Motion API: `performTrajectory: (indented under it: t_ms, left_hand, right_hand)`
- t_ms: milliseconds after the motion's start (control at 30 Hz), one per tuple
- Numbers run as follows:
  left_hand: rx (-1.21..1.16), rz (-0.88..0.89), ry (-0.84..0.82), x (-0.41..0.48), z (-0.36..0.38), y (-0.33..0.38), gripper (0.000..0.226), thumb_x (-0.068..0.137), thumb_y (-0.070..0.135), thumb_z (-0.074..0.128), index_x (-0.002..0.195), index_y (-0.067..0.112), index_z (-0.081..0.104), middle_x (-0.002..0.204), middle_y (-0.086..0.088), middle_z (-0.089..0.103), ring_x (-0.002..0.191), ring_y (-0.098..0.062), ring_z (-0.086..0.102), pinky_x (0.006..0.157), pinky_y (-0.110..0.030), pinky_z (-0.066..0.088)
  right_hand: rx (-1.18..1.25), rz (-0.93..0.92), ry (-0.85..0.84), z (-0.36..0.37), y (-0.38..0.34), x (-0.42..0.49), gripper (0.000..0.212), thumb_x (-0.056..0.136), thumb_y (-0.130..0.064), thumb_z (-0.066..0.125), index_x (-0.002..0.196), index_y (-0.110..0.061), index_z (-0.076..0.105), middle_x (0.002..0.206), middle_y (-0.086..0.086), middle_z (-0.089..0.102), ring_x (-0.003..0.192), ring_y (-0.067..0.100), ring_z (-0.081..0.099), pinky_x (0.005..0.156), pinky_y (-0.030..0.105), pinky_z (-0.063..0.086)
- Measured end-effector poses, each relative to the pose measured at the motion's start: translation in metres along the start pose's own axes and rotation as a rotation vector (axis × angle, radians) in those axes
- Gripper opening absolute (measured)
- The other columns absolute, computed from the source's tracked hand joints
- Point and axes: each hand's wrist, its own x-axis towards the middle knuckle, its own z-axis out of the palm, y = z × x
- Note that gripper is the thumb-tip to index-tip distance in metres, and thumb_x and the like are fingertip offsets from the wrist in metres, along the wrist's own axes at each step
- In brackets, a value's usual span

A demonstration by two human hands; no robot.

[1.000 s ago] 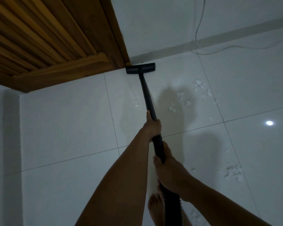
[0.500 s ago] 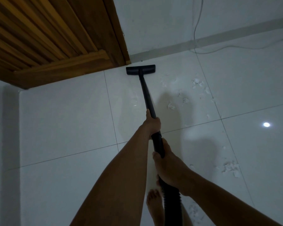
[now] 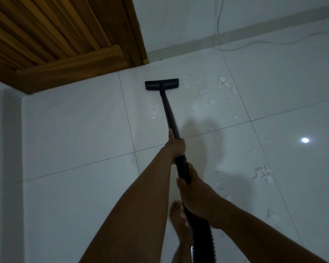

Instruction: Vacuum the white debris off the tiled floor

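Note:
A black vacuum wand ends in a flat black floor head resting on the white tiled floor, a short way out from the wall. My left hand grips the wand at its middle. Lower down, my right hand holds it just above the ribbed hose. White debris is scattered right of the head, and another white debris clump lies at the right of my hands.
A wooden slatted door and its frame stand at the upper left. The white wall with its skirting runs along the back, with a thin cable trailing down it onto the floor. My bare foot is under the hose.
The floor head has been pulled back from the corner by the door frame toward me. Both hands keep their grip on the wand.

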Motion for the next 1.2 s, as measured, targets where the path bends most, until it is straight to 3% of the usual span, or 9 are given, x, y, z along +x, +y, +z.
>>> performTrajectory:
  t_ms: [67, 167, 267, 433, 667, 867, 967, 1067, 1200]
  left_hand:
    - [0.013, 0.010, 0.011, -0.006, 0.006, -0.014, 0.069, 0.104, 0.031, 0.034, 0.154, 0.037, -0.014, 0.117, -0.005, 0.043, 0.077, -0.020, 0.053, 0.082, -0.041, 0.054]
    - [0.007, 0.009, 0.012, -0.018, 0.016, -0.036, 0.070, 0.104, 0.030, 0.034, 0.153, 0.038, -0.015, 0.134, -0.009, 0.045, 0.083, -0.022, 0.054, 0.085, -0.041, 0.054]
    - [-0.020, 0.017, 0.030, -0.034, 0.033, -0.065, 0.070, 0.104, 0.026, 0.035, 0.154, 0.037, -0.013, 0.145, -0.012, 0.040, 0.080, -0.019, 0.052, 0.075, -0.035, 0.051]
    - [0.006, -0.001, 0.053, -0.061, 0.069, -0.107, 0.073, 0.103, 0.029, 0.038, 0.154, 0.038, -0.013, 0.146, -0.016, 0.040, 0.110, -0.032, 0.054, 0.098, -0.044, 0.048]
    - [-0.035, 0.009, 0.047, -0.120, 0.142, -0.177, 0.073, 0.103, 0.022, 0.040, 0.155, 0.035, -0.010, 0.142, -0.016, 0.044, 0.089, -0.024, 0.055, 0.076, -0.035, 0.048]
    - [-0.091, -0.008, 0.063, -0.156, 0.198, -0.238, 0.072, 0.104, 0.022, 0.038, 0.155, 0.036, -0.010, 0.142, -0.014, 0.043, 0.090, -0.024, 0.053, 0.075, -0.035, 0.046]
    - [-0.094, -0.024, 0.063, -0.173, 0.213, -0.260, 0.073, 0.103, 0.022, 0.039, 0.154, 0.038, -0.011, 0.141, -0.016, 0.044, 0.091, -0.026, 0.054, 0.079, -0.039, 0.051]
    - [-0.101, -0.040, 0.058, -0.190, 0.224, -0.280, 0.074, 0.102, 0.022, 0.039, 0.154, 0.039, -0.011, 0.145, -0.016, 0.040, 0.107, -0.033, 0.055, 0.084, -0.041, 0.052]
    - [-0.103, -0.037, 0.042, -0.206, 0.236, -0.306, 0.075, 0.102, 0.021, 0.041, 0.154, 0.038, -0.010, 0.145, -0.018, 0.041, 0.106, -0.033, 0.055, 0.079, -0.038, 0.051]
  right_hand:
    - [0.019, -0.003, -0.004, 0.005, 0.013, -0.007, 0.057, 0.108, -0.033, 0.039, 0.152, -0.055, 0.010, 0.088, 0.016, 0.061, 0.048, 0.018, 0.060, 0.043, 0.026, 0.051]
    - [0.042, -0.005, -0.023, 0.014, 0.037, -0.019, 0.058, 0.108, -0.032, 0.039, 0.152, -0.057, 0.010, 0.089, 0.017, 0.061, 0.049, 0.019, 0.060, 0.043, 0.026, 0.051]
    - [0.059, -0.005, -0.042, 0.022, 0.068, -0.034, 0.058, 0.108, -0.032, 0.039, 0.150, -0.060, 0.010, 0.090, 0.020, 0.062, 0.045, 0.019, 0.059, 0.043, 0.026, 0.051]
    - [0.114, 0.001, -0.103, 0.023, 0.122, -0.066, 0.054, 0.108, -0.032, 0.039, 0.147, -0.061, 0.016, 0.092, 0.021, 0.060, 0.043, 0.018, 0.059, 0.044, 0.027, 0.051]
    - [0.125, -0.001, -0.103, 0.016, 0.220, -0.122, 0.047, 0.107, -0.032, 0.043, 0.148, -0.045, 0.024, 0.085, 0.011, 0.055, 0.047, 0.018, 0.055, 0.039, 0.022, 0.047]
    - [0.050, -0.064, -0.095, 0.014, 0.299, -0.162, 0.056, 0.109, -0.025, 0.043, 0.157, -0.035, 0.017, 0.071, -0.002, 0.055, 0.047, 0.004, 0.054, 0.045, 0.019, 0.046]
    - [0.066, -0.010, -0.131, 0.015, 0.324, -0.186, 0.058, 0.108, -0.028, 0.042, 0.156, -0.044, 0.014, 0.070, 0.007, 0.057, 0.040, 0.011, 0.055, 0.041, 0.022, 0.048]
    - [0.003, -0.032, -0.108, 0.022, 0.343, -0.202, 0.058, 0.109, -0.027, 0.040, 0.159, -0.039, 0.013, 0.076, 0.007, 0.055, 0.035, 0.005, 0.053, 0.037, 0.016, 0.044]
    - [0.030, -0.022, -0.115, 0.033, 0.371, -0.216, 0.058, 0.109, -0.028, 0.039, 0.159, -0.039, 0.010, 0.077, 0.008, 0.055, 0.045, 0.011, 0.055, 0.042, 0.021, 0.048]
